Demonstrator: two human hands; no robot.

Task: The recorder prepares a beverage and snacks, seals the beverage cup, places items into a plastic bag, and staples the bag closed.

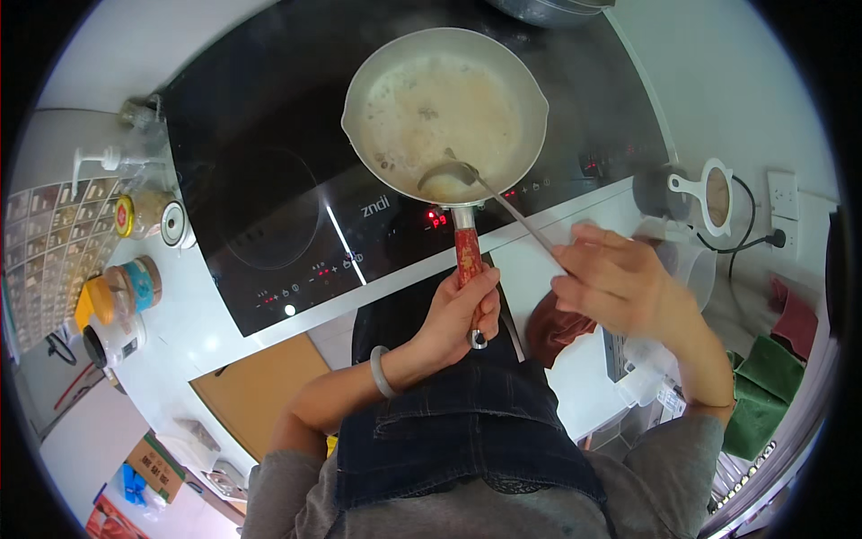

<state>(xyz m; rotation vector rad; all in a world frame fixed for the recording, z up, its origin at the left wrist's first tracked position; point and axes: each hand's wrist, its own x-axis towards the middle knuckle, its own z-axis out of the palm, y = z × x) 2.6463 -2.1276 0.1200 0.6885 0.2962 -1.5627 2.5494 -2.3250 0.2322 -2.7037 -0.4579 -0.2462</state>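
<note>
My left hand (465, 310) grips the worn red handle (468, 252) of a light-coloured saucepan with pouring lips (528, 71). The pan sits on the black glass hob. Inside it is a cloudy, pale, foamy liquid (458, 108) with a few dark bits floating in it. My right hand (609, 283), slightly blurred, holds the thin metal stem of a ladle (515, 214). The ladle's bowl lies tilted in the liquid at the near side of the pan, just above the handle's root.
The black induction hob (262, 182) shows lit red digits. At its left stand glass jars (151, 214), a pump bottle (111, 158) and a plastic tub (118, 340). A metal pot (549, 10) is at the far edge. A socket with a plug (776, 237) and a green cloth (764, 397) are at right.
</note>
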